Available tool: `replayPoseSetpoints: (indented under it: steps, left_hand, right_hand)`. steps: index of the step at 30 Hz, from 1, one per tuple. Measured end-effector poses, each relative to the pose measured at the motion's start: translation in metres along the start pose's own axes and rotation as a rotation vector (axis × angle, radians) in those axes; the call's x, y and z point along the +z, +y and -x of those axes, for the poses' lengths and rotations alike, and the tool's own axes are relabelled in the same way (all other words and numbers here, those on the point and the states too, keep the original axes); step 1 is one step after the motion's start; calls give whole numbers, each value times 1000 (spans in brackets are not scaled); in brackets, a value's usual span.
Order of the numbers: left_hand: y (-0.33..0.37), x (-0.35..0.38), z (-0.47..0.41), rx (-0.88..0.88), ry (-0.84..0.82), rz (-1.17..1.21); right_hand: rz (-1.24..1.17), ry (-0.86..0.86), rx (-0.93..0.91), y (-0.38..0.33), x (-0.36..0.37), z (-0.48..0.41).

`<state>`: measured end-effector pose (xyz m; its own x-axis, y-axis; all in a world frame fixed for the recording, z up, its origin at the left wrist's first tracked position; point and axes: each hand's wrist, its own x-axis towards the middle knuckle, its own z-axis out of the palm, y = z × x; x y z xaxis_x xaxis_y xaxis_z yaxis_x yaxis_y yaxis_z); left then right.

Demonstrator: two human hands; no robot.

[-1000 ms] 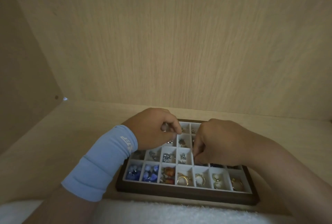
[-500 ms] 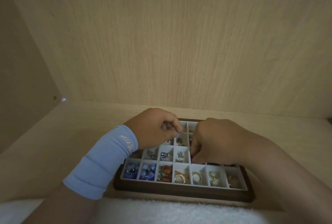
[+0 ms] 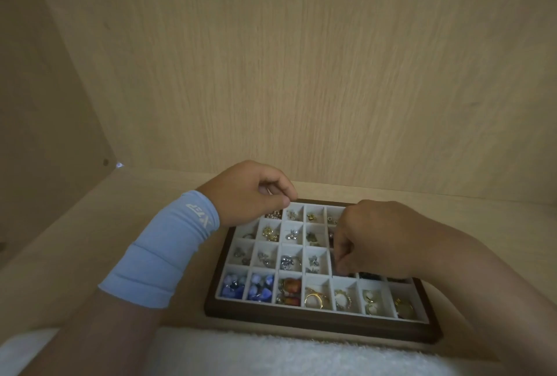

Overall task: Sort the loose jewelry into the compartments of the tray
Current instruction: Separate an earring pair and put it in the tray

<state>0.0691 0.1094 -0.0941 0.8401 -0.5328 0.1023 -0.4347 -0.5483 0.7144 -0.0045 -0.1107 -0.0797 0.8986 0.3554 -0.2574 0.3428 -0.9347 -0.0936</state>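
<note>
While the jewelry [image 3: 313, 300] is kept in the tray [image 3: 316, 320] at lower centre, both hands are curled above it.
Left hand [image 3: 250, 191] thumb and forefinger are pressed together and right hand [image 3: 370, 240] fingertips are bunched; anything pinched cannot be told. Pieces are judged light, slippery and fragile, best pinched by the band. The tray's long axis is laid left to right.

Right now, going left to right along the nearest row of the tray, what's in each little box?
Nearest row: blue stones → more blue stones → orange-red stones → gold ring → beaded ring → pale gold pieces → gold hoop.
</note>
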Motion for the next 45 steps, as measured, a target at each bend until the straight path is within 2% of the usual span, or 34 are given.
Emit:
replayPoseSetpoints:
  steps: [4,9,12,17,20,23,28,31,37,42,45]
  left_hand:
    - [1,-1,0,-19,-7,45]
    - [6,3,1,-23,-55,190]
    - [4,4,1,-51,-21,320]
    - [-4,1,2,-95,33,366]
    - [-9,-2,2,-102,-47,185]
    - [-13,-2,1,-93,-58,-4]
    - [-10,1,1,-88,-98,-157]
    - [-10,2,1,-98,-90,-213]
    - [-4,10,2,-64,-63,-270]
    - [31,35,-4,53,-8,-167]
    - [56,62,-18,126,-2,-162]
  right_hand:
    - [-138,12,-37,2,-8,-3]
    - [-531,297,-83,4,-25,-20]
    - [-712,386,-110,-2,-27,-33]
    - [-678,361,-108,-5,-24,-44]
    - [-457,311,-87,-7,-17,-48]
    - [-182,179,-76,-14,-9,-50]
    - [1,89,-79,-25,-4,-54]
    - [-8,70,-92,-28,-6,-54]
    - [-227,157,-68,-3,-20,-35]
    - [-287,278,53,49,-29,6]
    - [-263,288,148,85,-24,29]
